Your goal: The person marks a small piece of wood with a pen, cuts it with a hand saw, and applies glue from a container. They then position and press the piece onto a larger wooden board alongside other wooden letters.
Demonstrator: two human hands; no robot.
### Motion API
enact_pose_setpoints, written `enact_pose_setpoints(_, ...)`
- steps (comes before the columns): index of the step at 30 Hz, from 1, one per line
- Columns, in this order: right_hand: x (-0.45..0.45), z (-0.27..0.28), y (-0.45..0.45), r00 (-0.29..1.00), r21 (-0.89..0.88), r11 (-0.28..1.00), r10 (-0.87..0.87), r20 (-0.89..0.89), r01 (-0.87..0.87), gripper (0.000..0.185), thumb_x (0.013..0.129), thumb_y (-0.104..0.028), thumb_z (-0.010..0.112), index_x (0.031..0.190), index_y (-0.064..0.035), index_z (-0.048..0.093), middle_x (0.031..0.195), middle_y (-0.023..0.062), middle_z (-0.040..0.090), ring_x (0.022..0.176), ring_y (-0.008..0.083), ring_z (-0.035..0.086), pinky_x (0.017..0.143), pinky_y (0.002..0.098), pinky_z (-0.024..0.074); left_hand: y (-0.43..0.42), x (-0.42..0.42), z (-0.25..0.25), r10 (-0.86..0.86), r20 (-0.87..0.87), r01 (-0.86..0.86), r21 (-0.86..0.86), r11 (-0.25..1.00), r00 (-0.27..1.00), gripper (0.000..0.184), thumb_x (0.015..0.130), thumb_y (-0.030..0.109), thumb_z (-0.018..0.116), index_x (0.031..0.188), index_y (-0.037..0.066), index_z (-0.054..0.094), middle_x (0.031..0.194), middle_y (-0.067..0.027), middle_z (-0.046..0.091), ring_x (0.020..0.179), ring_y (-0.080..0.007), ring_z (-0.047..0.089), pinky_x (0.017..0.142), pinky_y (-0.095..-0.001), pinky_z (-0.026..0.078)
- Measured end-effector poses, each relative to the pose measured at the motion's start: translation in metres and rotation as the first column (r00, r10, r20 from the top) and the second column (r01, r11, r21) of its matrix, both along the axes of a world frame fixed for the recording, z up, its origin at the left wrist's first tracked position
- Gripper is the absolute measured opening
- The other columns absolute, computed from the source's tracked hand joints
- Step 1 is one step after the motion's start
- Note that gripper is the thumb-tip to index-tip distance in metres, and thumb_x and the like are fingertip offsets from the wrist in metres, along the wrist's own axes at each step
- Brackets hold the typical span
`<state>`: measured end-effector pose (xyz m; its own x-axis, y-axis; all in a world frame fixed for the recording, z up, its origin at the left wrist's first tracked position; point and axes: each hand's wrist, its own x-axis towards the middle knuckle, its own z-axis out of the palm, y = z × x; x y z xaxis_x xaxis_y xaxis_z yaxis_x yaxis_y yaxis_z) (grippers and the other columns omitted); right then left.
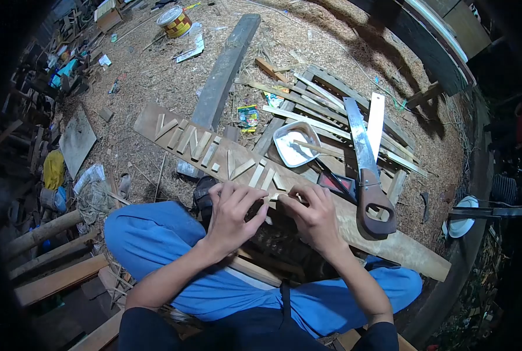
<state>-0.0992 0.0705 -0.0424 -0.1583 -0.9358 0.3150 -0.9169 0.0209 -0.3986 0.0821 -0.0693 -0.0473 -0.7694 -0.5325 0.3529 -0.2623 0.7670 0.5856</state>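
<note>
My left hand (234, 209) and my right hand (313, 213) come close together over the near edge of a long wooden board (360, 223). Both sets of fingers are bent into a pinch, and a small pale wood piece (274, 197) shows between the fingertips. Short wooden strips (199, 146) lie along the board, arranged in letter-like shapes; the closest slanted strip (279, 182) is just beyond my fingers. Past my right hand stands a white plastic tub (284, 161) holding a white substance, with a flat wooden stick (319, 148) resting in it.
A handsaw (363, 158) with a brown handle lies across the board's right part. Behind it, thin wood strips (308, 120) rest on a slatted pallet (401, 137). A thick grey beam (226, 73) extends away over shavings-covered ground. A patterned bucket (175, 23) stands far back.
</note>
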Motion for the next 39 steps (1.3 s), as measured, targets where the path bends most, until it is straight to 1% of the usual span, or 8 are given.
enact_pose_setpoints(6,0.001,-0.007,0.0,1.0,-0.066,0.998,0.008,-0.021,-0.009,0.035,0.079,-0.009,0.079,0.113,-0.0134,0.074,0.108,0.0034,0.069,0.104,0.0248,0.066,0.088,0.043,0.0471,0.001,-0.002,0.0,0.029,0.027,-0.029,-0.02,0.999,0.999,0.031,0.082,0.017,0.083,0.112,0.016,0.076,0.103,0.0016,0.07,0.104,-0.021,0.058,0.1,-0.0427,0.031)
enact_pose_setpoints(11,0.01,-0.006,-0.007,0.994,-0.166,0.981,-0.106,-0.038,0.099,0.026,0.081,-0.015,0.086,0.104,-0.0119,0.075,0.098,0.0002,0.075,0.091,0.0217,0.066,0.088,0.0393,0.0424,0.003,-0.001,-0.002,0.066,0.059,-0.062,-0.061,0.996,0.996,0.033,0.082,0.018,0.084,0.114,0.017,0.076,0.108,0.001,0.069,0.108,-0.0216,0.056,0.1,-0.0441,0.03)
enact_pose_setpoints(15,0.012,-0.004,-0.006,0.983,-0.184,0.974,-0.154,-0.095,0.135,0.027,0.081,-0.019,0.087,0.105,-0.0137,0.076,0.09,-0.0023,0.075,0.086,0.0193,0.066,0.086,0.0388,0.0401,0.002,-0.001,-0.001,0.055,0.077,-0.048,-0.084,0.995,0.996,0.029,0.083,0.019,0.085,0.111,0.018,0.078,0.108,0.0007,0.067,0.108,-0.0222,0.055,0.098,-0.0454,0.029)
enact_pose_setpoints(17,0.012,-0.006,-0.006,0.982,-0.206,0.97,-0.156,-0.109,0.131,0.034,0.081,-0.018,0.085,0.113,-0.0148,0.075,0.08,-0.0036,0.069,0.086,0.0166,0.064,0.085,0.038,0.0373,0.002,0.0,-0.001,0.051,0.084,-0.044,-0.082,0.996,0.995,0.026,0.084,0.02,0.085,0.109,0.018,0.079,0.108,0.001,0.066,0.108,-0.0224,0.054,0.098,-0.0457,0.029)
enact_pose_setpoints(23,0.009,-0.007,-0.007,0.983,-0.248,0.96,-0.156,-0.099,0.127,0.035,0.08,-0.02,0.085,0.114,-0.0151,0.075,0.079,-0.004,0.069,0.085,0.0157,0.064,0.083,0.0376,0.035,-0.001,0.0,-0.004,0.014,0.068,-0.006,-0.114,0.993,0.998,0.02,0.085,0.022,0.083,0.105,0.02,0.079,0.11,0.0033,0.063,0.11,-0.0223,0.053,0.099,-0.0483,0.027)
enact_pose_setpoints(30,0.004,0.002,-0.002,0.979,-0.212,0.958,-0.204,-0.021,0.195,0.043,0.08,-0.022,0.087,0.119,-0.0118,0.074,0.104,0.0021,0.072,0.096,0.0219,0.065,0.09,0.0402,0.04,-0.002,-0.003,-0.003,0.009,0.075,0.002,-0.151,0.988,0.997,0.019,0.083,0.022,0.084,0.1,0.02,0.078,0.11,0.0031,0.064,0.111,-0.0219,0.053,0.098,-0.0486,0.027)
enact_pose_setpoints(32,-0.002,0.003,0.005,0.971,-0.095,0.966,-0.237,0.04,0.24,0.044,0.081,-0.023,0.087,0.121,-0.0093,0.073,0.116,0.0055,0.071,0.102,0.0267,0.064,0.094,0.0428,0.0421,-0.002,-0.005,-0.003,0.009,0.065,0.001,-0.152,0.988,0.998,0.019,0.083,0.023,0.085,0.1,0.019,0.079,0.109,0.0025,0.065,0.111,-0.0221,0.053,0.097,-0.0483,0.027)
enact_pose_setpoints(39,-0.003,-0.005,0.008,0.95,-0.118,0.96,-0.226,0.216,0.255,0.049,0.082,-0.011,0.087,0.127,-0.0063,0.07,0.1,0.0051,0.076,0.097,0.0256,0.067,0.09,0.0398,0.0453,0.001,-0.006,-0.004,0.065,0.063,-0.058,-0.114,0.992,0.996,0.022,0.086,0.023,0.082,0.106,0.017,0.076,0.111,0.003,0.067,0.11,-0.0213,0.054,0.1,-0.0482,0.027)
